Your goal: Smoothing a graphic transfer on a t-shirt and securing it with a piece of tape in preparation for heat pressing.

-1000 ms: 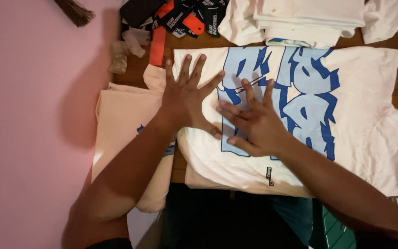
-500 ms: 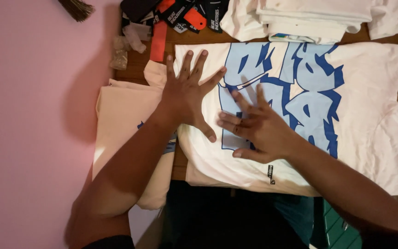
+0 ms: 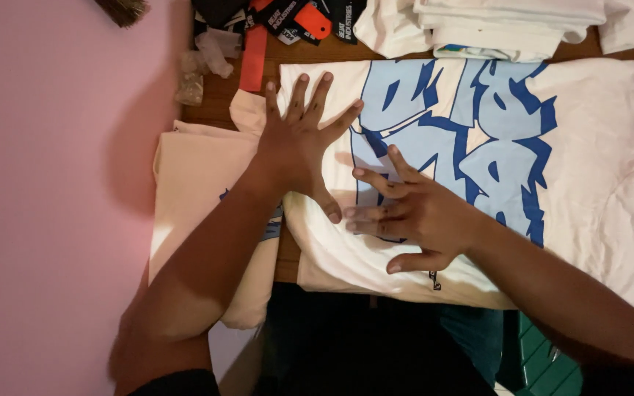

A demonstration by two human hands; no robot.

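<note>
Head view: the left hand [image 3: 299,143] and right hand [image 3: 420,216], fingers spread flat, press the soft, light cream cotton T-shirt with blue print [image 3: 588,154], lying on the wooden surface [image 3: 218,99]. Its hem at 6 o'clock looks easiest to pinch.

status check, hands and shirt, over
Left hand flat, fingers spread, on white shirt. Right hand flat on its blue print. Folded stack beyond, clear of hands.

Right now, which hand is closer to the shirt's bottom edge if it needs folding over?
Probably the left hand. It lies flat near the left edge of the white shirt, while the right hand rests farther in on the blue print.
</note>
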